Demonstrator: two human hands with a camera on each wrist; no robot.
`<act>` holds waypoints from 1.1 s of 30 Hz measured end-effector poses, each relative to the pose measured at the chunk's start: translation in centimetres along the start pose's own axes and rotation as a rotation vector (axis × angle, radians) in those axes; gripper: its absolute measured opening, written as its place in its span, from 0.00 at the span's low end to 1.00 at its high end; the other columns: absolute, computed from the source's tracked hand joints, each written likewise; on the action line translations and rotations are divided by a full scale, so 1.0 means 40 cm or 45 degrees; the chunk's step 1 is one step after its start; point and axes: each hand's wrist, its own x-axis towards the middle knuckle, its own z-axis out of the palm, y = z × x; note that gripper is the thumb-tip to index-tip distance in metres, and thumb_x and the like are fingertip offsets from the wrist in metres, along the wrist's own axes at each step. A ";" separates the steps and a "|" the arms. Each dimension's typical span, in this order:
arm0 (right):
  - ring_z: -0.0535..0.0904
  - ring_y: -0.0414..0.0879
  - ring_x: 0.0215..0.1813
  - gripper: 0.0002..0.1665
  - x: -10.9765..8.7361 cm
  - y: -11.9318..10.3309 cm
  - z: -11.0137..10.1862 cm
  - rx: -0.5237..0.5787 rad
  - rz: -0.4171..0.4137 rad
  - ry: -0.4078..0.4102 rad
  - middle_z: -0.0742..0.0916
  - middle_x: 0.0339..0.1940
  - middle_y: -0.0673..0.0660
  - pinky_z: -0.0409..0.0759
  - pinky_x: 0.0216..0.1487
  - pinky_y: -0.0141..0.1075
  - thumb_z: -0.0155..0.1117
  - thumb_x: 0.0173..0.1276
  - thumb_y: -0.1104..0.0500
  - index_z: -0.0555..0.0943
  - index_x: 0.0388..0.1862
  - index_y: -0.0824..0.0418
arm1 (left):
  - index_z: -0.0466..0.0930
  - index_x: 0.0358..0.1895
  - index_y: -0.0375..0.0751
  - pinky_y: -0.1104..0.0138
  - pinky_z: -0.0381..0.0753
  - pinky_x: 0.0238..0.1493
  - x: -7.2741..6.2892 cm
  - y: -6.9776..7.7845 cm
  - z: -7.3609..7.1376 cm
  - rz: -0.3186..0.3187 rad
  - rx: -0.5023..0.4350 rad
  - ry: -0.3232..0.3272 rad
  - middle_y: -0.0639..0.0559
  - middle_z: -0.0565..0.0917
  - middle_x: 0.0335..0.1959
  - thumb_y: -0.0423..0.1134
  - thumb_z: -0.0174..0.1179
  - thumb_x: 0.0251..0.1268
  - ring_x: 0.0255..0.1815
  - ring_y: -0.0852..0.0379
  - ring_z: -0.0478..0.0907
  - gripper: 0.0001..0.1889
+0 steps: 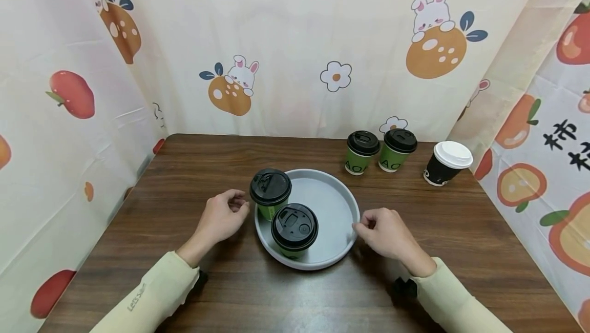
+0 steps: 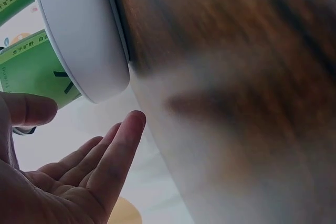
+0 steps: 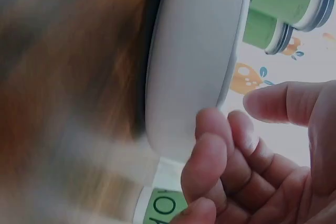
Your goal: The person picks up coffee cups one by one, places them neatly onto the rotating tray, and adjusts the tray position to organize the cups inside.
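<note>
A round light grey tray (image 1: 334, 220) lies on the table, carrying two green paper cups with black lids. One cup (image 1: 269, 192) stands at its left rim, the other cup (image 1: 295, 230) nearer the front. My left hand (image 1: 223, 215) is just left of the tray, its fingers extended and apart from the tray wall (image 2: 84, 35) in the left wrist view. At the right rim is my right hand (image 1: 387, 233). Its fingers (image 3: 210, 156) bend loosely beside the tray wall with the thumb apart; whether they touch it I cannot tell.
Behind the tray to the right stand two more green cups (image 1: 361, 153) (image 1: 397, 151) with black lids. A black cup (image 1: 444, 164) with a white lid is farther right. Printed curtains (image 1: 295, 41) border the brown wooden table (image 1: 207, 161) at the back and sides.
</note>
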 end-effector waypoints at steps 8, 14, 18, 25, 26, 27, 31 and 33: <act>0.77 0.43 0.28 0.06 0.051 0.025 -0.013 -0.072 0.028 0.103 0.82 0.24 0.48 0.75 0.31 0.38 0.67 0.69 0.56 0.82 0.31 0.53 | 0.84 0.55 0.33 0.58 0.86 0.44 -0.009 0.000 0.002 -0.010 0.004 -0.012 0.48 0.88 0.41 0.37 0.61 0.69 0.39 0.56 0.86 0.16; 0.81 0.43 0.33 0.09 0.090 0.034 -0.019 -0.114 0.041 0.101 0.87 0.31 0.49 0.79 0.36 0.41 0.66 0.72 0.52 0.86 0.41 0.56 | 0.83 0.55 0.33 0.58 0.85 0.45 -0.019 0.006 0.003 -0.008 0.005 -0.026 0.49 0.88 0.41 0.38 0.61 0.68 0.39 0.57 0.86 0.17; 0.82 0.43 0.34 0.13 0.109 0.039 -0.018 -0.126 0.075 0.068 0.88 0.33 0.50 0.81 0.36 0.41 0.65 0.73 0.51 0.87 0.46 0.58 | 0.83 0.56 0.33 0.59 0.85 0.45 -0.025 0.010 0.005 -0.016 0.001 -0.042 0.49 0.88 0.41 0.38 0.61 0.68 0.40 0.57 0.86 0.18; 0.82 0.42 0.32 0.13 0.128 0.040 -0.011 -0.139 0.068 0.050 0.88 0.32 0.50 0.81 0.35 0.40 0.64 0.74 0.52 0.88 0.45 0.58 | 0.82 0.58 0.33 0.59 0.86 0.45 -0.038 0.016 0.009 -0.025 -0.012 -0.064 0.48 0.88 0.43 0.39 0.62 0.69 0.40 0.57 0.85 0.19; 0.82 0.42 0.32 0.12 0.129 0.040 -0.010 -0.141 0.062 0.049 0.88 0.32 0.50 0.81 0.35 0.40 0.64 0.74 0.53 0.89 0.45 0.58 | 0.82 0.58 0.33 0.59 0.86 0.45 -0.040 0.017 0.009 -0.032 -0.014 -0.064 0.48 0.87 0.43 0.39 0.62 0.68 0.40 0.57 0.85 0.19; 0.82 0.42 0.31 0.12 0.131 0.039 -0.009 -0.142 0.060 0.048 0.88 0.31 0.50 0.81 0.34 0.40 0.64 0.74 0.53 0.89 0.44 0.58 | 0.82 0.58 0.33 0.59 0.86 0.45 -0.042 0.018 0.009 -0.034 -0.015 -0.064 0.48 0.87 0.43 0.39 0.62 0.68 0.40 0.57 0.85 0.19; 0.81 0.42 0.30 0.10 0.133 0.036 -0.005 -0.136 0.055 0.034 0.88 0.30 0.50 0.80 0.33 0.39 0.64 0.74 0.54 0.88 0.42 0.58 | 0.82 0.58 0.33 0.59 0.86 0.45 -0.048 0.022 0.009 -0.042 -0.024 -0.065 0.47 0.88 0.44 0.39 0.62 0.68 0.40 0.57 0.86 0.19; 0.81 0.42 0.30 0.09 0.133 0.034 -0.005 -0.133 0.056 0.029 0.87 0.30 0.50 0.79 0.32 0.38 0.65 0.74 0.55 0.88 0.41 0.58 | 0.82 0.58 0.34 0.60 0.86 0.45 -0.050 0.025 0.010 -0.052 -0.029 -0.066 0.47 0.88 0.44 0.40 0.62 0.68 0.40 0.57 0.86 0.19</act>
